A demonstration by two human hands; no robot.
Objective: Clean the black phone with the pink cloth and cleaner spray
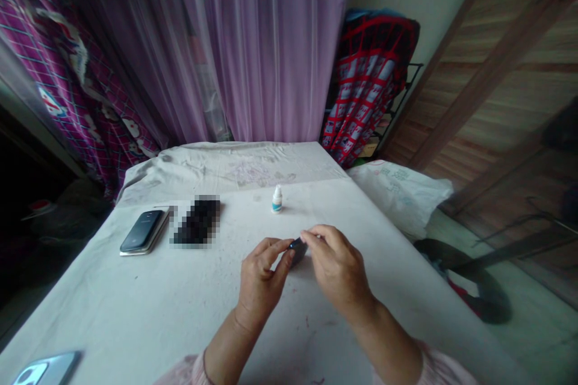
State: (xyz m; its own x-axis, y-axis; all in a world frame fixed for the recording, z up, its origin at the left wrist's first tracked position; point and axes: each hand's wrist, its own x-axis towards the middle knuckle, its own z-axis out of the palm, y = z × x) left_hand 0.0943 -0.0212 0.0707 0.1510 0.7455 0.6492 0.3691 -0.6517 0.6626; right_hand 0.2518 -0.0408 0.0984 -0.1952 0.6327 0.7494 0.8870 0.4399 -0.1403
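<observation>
My left hand [266, 271] pinches a dark, flat phone-like device [298, 254] between thumb and fingers, tilted up so that its top edge shows. At that edge's right end, my right hand [336, 261] is closed, its fingertips pressed together against or just beside the device. Whatever its fingers may hold is too small or hidden to make out. Beyond both hands, a small white dropper bottle [277, 200] with a blue-green label stands upright on the white-covered table [171, 307].
Toward the left lies a dark phone [142, 231] on top of another flat thing, with a pixelated black object [197, 221] beside it. A light blue phone [49, 368] sits at the near left corner. Purple curtains [275, 42] hang behind; a white sack [397, 192] is at right.
</observation>
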